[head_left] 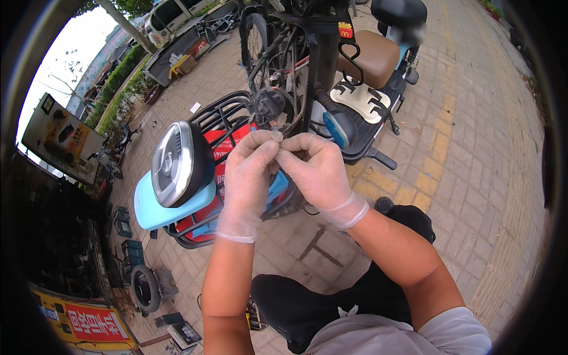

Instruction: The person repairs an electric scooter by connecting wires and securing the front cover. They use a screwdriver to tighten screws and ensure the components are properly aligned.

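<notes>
Both my hands wear thin clear gloves and meet in front of an electric scooter with its front opened up. My left hand (249, 168) pinches with thumb and forefinger. Fingertip to fingertip with it, my right hand (316, 168) is also pinched closed. Whatever is between the fingertips is too small and covered to make out. Just beyond them are the scooter's exposed dark wires (290, 71) and a round black part (271, 105). Left of my hands, a headlight unit (171, 163) with a clear lens rests on a light blue panel (148, 201) over the black front basket (204, 115).
Behind the opened front are the scooter's brown seat (373, 58), cream footboard mat (361, 100) and a blue-lensed lamp (336, 129). A tyre (145, 288) and dark battery-like boxes (132, 253) stand on the paving at the left. A yellow and red sign (94, 322) lies lower left.
</notes>
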`<state>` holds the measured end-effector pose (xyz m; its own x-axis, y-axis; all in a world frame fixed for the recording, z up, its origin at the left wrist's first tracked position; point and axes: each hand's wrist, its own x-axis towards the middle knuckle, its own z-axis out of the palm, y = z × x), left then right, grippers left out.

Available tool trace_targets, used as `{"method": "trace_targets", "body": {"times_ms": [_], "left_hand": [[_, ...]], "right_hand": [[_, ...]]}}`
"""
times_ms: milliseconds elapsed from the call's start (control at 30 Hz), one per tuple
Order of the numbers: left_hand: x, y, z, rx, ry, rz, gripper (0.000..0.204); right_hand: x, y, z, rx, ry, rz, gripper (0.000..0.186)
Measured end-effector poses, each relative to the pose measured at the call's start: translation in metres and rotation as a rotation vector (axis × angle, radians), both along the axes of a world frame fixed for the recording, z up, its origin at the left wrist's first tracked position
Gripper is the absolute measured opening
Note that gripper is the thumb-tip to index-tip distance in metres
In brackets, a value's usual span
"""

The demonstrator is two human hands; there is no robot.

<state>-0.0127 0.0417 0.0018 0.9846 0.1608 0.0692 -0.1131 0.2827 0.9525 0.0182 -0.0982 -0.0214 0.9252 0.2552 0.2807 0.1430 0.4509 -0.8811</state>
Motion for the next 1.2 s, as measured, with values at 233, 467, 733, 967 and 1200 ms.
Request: {"method": "trace_targets", "body": {"times_ms": [233,467,733,967,1200], "left_hand": [[-0.001,-0.007,0.002,-0.094,-0.021,0.027,0.017],[-0.001,-0.001,0.001,-0.173,-0.057,-0.034,0.017],[-0.001,0.005,0.001,-0.249,-0.065,-0.105,0.021],[0.002,0.004,0.002,-0.294,-0.106,-0.101,0.032],[-0.003,-0.010,0.005,0.139,-0.147,0.175,0.025]], "right_hand": [[0.002,0.001,-0.001,0.023,0.026,0.036,0.015],[0.005,0.004,0.001,-0.010,0.009,0.046,0.014],[0.007,0.001,0.004,0.022,0.097,0.156,0.015],[0.009,-0.004,0.004,0.059,0.096,0.180,0.015],[0.008,-0.010,0.005,-0.070,0.055,0.087,0.017]]}}
